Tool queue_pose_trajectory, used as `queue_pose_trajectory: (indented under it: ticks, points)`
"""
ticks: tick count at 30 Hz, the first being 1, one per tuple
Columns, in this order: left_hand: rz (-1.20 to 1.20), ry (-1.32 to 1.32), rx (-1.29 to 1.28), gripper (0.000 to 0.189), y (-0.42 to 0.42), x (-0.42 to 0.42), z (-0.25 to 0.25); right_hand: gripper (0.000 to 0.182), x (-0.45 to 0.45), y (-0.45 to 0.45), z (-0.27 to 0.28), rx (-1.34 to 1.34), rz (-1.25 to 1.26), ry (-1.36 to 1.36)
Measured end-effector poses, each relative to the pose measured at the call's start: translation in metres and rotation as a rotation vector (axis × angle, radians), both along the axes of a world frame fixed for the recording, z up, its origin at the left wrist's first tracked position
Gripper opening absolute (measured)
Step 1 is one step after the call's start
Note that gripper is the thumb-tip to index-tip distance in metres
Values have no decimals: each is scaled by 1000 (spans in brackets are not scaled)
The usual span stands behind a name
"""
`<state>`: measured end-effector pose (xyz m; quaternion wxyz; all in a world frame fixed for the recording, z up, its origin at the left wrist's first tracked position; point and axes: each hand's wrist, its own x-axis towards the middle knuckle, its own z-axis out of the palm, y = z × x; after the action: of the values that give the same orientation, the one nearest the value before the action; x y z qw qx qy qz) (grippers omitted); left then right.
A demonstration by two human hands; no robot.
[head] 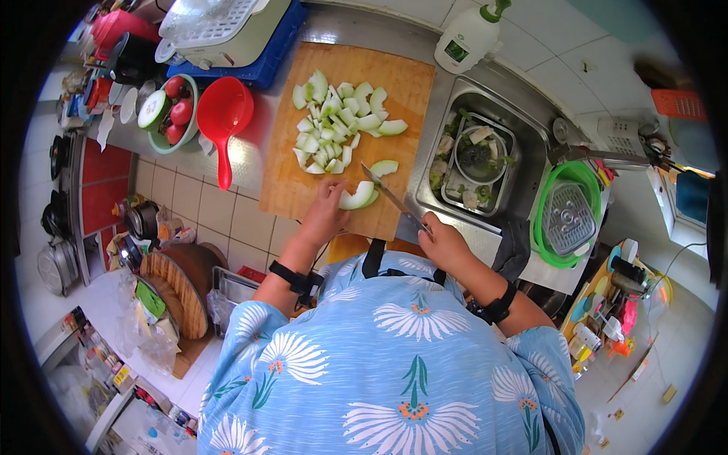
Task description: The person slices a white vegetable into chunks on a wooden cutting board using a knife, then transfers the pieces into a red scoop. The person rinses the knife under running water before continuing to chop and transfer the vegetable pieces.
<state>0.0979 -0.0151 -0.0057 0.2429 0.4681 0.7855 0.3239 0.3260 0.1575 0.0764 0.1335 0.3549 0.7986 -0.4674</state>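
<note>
On the wooden cutting board [352, 62], my left hand [326, 211] has its fingers on a pale green curved melon slice [359, 197] near the front edge. My right hand [448, 242] grips the handle of a kitchen knife [390, 196]. The blade points up and left, between that slice and another curved slice [384, 168] just beyond it. A spread of cut melon chunks [333, 128] covers the middle of the board, some with green edges. Whether the blade touches the board cannot be told.
Left of the board lies a red plastic ladle [223, 108], beside a bowl [196, 116] with a halved melon and red fruit. To the right, a steel sink [520, 148] holds a tray and a strainer. A green basin [540, 224] and soap bottle [463, 37] stand nearby.
</note>
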Motion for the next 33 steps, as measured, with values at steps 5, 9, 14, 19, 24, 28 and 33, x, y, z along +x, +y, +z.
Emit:
queue_pose_trajectory:
  ticks: [5,9,14,19,24,28,33]
  points:
    - [-8,-30,-67,56,6,6,17,23,0,-9,0,92,-3,21]
    - [-47,107,-68,50,-3,-1,8,20,3,-13,14,187,22,106]
    - [-99,164,-119,43,-4,-10,6,20,1,-34,21,166,64,163]
    - [-92,133,-81,40,-4,-11,6,22,-4,-52,11,212,92,113]
    - [-93,133,-135,36,-1,-14,5,22,-9,-58,14,247,94,67]
    - [-100,151,-92,36,-2,-13,4,23,-8,-61,10,285,121,54]
    - [-87,215,-50,36,-2,-10,2,16,-20,-65,10,324,132,5]
